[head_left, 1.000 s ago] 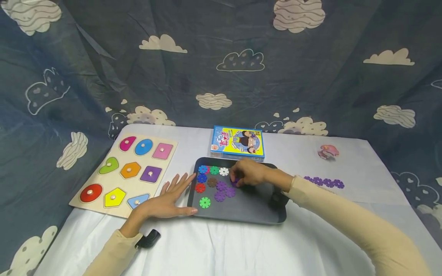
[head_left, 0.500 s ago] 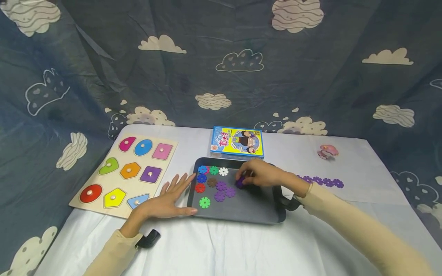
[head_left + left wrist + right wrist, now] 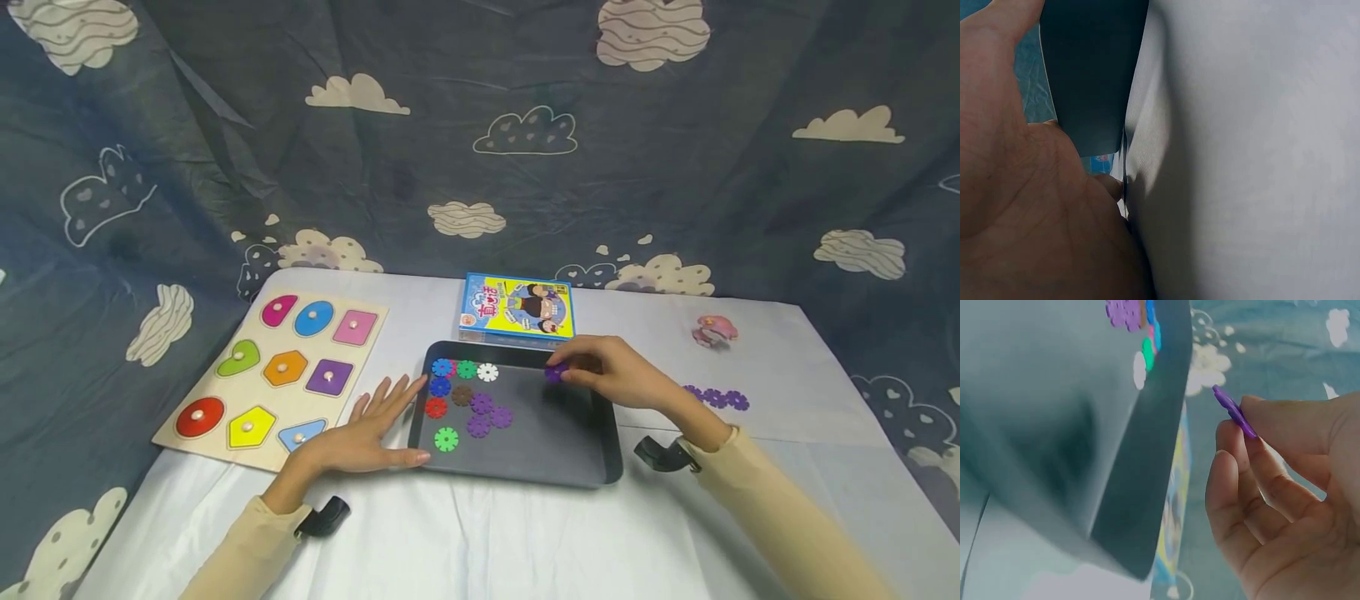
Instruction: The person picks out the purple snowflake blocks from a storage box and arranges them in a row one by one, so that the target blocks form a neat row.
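Observation:
A dark tray (image 3: 558, 454) lies mid-table with several coloured snowflake discs (image 3: 468, 396) in its left half. My right hand (image 3: 600, 371) hovers over the tray's far right corner and pinches a purple disc (image 3: 556, 372) between thumb and fingers; in the right wrist view the purple disc (image 3: 1234, 411) stands edge-on at the fingertips (image 3: 1244, 434), above the tray's rim (image 3: 1147, 456). My left hand (image 3: 367, 429) lies flat on the white cloth with straight fingers, touching the tray's left edge (image 3: 1094, 81).
A wooden shape puzzle board (image 3: 277, 375) lies at the left. A blue and yellow box (image 3: 517, 307) sits behind the tray. A row of purple discs (image 3: 716, 397) and a small pink toy (image 3: 714, 330) lie at the right. Cloud-print cloth hangs behind.
My right hand has lifted a purple disc from the pile and carried it right and back to the tray's far right corner. The left hand has stayed put.

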The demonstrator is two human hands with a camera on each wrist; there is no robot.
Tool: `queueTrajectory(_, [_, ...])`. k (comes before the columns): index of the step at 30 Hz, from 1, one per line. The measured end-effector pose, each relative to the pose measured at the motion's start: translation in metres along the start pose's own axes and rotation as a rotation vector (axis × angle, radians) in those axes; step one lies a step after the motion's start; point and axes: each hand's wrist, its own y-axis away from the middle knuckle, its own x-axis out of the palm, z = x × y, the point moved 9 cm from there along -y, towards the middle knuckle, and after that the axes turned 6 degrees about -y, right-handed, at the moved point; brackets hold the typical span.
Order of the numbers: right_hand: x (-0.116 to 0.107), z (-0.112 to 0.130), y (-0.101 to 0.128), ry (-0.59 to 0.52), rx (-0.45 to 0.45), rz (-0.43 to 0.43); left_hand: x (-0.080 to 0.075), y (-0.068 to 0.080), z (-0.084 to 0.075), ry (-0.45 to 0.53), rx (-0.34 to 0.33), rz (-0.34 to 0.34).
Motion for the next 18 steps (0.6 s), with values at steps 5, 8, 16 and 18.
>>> queueTrajectory(5, [-0.020, -0.014, 0.022, -0.013, 0.070, -0.090, 0.000, 0.000, -0.001, -0.001, 0.004, 0.000])
queueTrajectory(8, [-0.032, -0.024, 0.036, -0.027, 0.117, -0.145, 0.000, 0.000, -0.001, -0.001, 0.003, 0.001])
queueTrajectory(16, [-0.070, -0.042, 0.073, 0.004, 0.157, -0.284, -0.001, 0.001, -0.003, 0.001, 0.003, 0.000])
queueTrajectory(18, [-0.079, -0.046, 0.081, 0.019, 0.174, -0.329, -0.001, 0.001, -0.003, 0.004, 0.005, 0.001])
